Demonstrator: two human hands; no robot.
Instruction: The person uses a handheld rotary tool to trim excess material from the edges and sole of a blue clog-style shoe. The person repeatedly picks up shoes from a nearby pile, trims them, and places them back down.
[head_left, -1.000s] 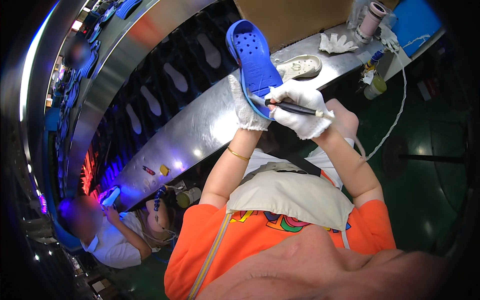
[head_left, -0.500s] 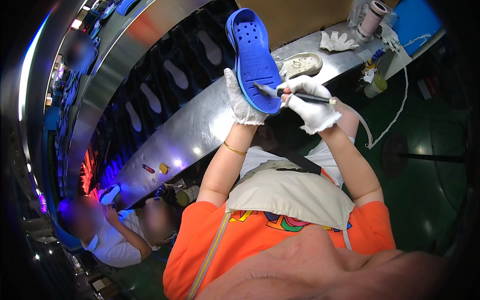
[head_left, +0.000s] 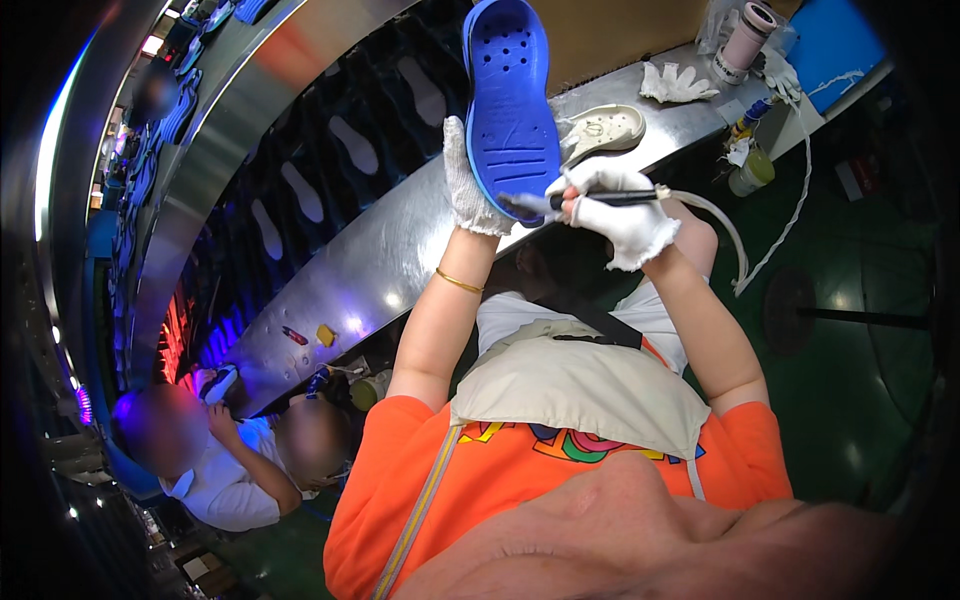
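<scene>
A blue shoe sole [head_left: 510,115] with round holes toward its far end and slots nearer me is held up by my left hand [head_left: 472,190]. That hand wears a white knit glove; its thumb lies along the left edge, and its other fingers are hidden beneath the sole. My right hand [head_left: 622,215], in a white glove with bare fingertips, grips a brush [head_left: 625,198] with a black handle. A pale hose runs from the handle's back end. The bristles rest on the sole's near end. Just beyond my right hand, a cream clog [head_left: 603,132] sits on the metal bench.
The metal bench [head_left: 395,225] curves beside a dark conveyor carrying pale soles [head_left: 352,145]. White gloves [head_left: 676,84], a pink flask [head_left: 744,45] and a small pot [head_left: 750,173] stand at the right. Two people [head_left: 235,480] work at the lower left.
The brush has moved left and down, from the slots to the sole's near end, and its handle is now more level. The sole has shifted slightly away from me and turned more upright.
</scene>
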